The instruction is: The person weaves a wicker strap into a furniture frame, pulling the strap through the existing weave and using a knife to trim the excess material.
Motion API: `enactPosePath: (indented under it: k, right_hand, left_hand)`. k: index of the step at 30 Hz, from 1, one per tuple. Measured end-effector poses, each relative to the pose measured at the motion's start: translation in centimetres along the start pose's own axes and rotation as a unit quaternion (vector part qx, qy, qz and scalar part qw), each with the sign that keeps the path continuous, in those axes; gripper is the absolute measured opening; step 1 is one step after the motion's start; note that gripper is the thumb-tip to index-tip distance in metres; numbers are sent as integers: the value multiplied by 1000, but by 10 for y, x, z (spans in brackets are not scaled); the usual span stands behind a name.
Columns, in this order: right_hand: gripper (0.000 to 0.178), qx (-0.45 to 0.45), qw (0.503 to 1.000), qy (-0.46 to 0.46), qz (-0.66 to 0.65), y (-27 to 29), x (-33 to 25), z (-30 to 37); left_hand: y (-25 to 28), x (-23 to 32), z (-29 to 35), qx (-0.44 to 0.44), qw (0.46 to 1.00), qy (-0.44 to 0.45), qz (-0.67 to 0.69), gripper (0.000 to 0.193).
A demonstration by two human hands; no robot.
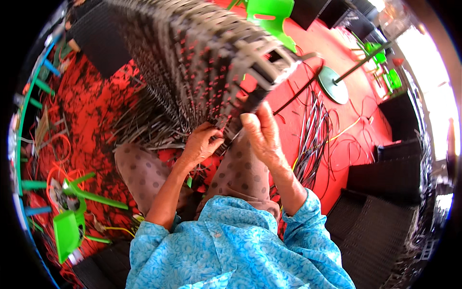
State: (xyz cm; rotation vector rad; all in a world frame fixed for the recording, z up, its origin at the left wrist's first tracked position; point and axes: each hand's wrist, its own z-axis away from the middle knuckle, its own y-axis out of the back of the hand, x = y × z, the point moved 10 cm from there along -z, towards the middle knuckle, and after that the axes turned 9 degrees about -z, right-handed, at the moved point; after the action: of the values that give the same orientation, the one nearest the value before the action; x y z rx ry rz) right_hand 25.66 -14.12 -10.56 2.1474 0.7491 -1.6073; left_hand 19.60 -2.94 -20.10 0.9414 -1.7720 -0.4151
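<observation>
Dark woven strip is making up the large latticed piece (192, 67), which is standing tilted before the person's knees, its lower end narrowing toward the hands and its pale upper rim showing blurred. Red floor (308, 45) is showing through gaps in the weave. Left hand (199, 143) is working at the lower end, fingers curling and thumb lying near the forefinger; its grip is looking narrow, but I cannot tell whether it is pinching a strip. Right hand (263, 135) is reaching up beside the lower right edge of the piece, fingers extending and thumb standing off; its grip is looking wide, contact with the edge being unclear. Loose dark strips (147, 123) are lying left of the piece, and a second bundle of strips (310, 139) is lying right of the right forearm. Beyond that bundle a round stand base (333, 86) is resting on the floor. One green chair (272, 20) is standing behind the piece; another green chair (67, 231) is sitting at lower left. Black woven boxes (385, 176) are lining the right side. Spotted trousers (240, 176) and a blue patterned shirt (240, 245) are covering the person.
</observation>
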Motion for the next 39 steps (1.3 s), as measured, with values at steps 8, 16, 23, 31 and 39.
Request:
enactPosePath:
  k: [8,16,23,31,39]
  right_hand:
    - [34,-17,999,43,-6,1,-19,12]
    - [37,15,997,62,-47,-2,24,20]
    - [42,-1,992,112,-54,-13,21,32]
    - [43,-134,979,101,118,-26,-28,53]
    - [41,-148,966,210,-31,20,-135,-23]
  left_hand:
    - [-1,-37,-1,-78,989,1,-128,12]
    - [187,94,-11,234,971,1,-52,11]
    - [178,223,-68,214,931,-286,-79,42]
    - [171,195,-74,129,981,-143,-29,46]
    - [196,190,-47,121,986,-111,3,46]
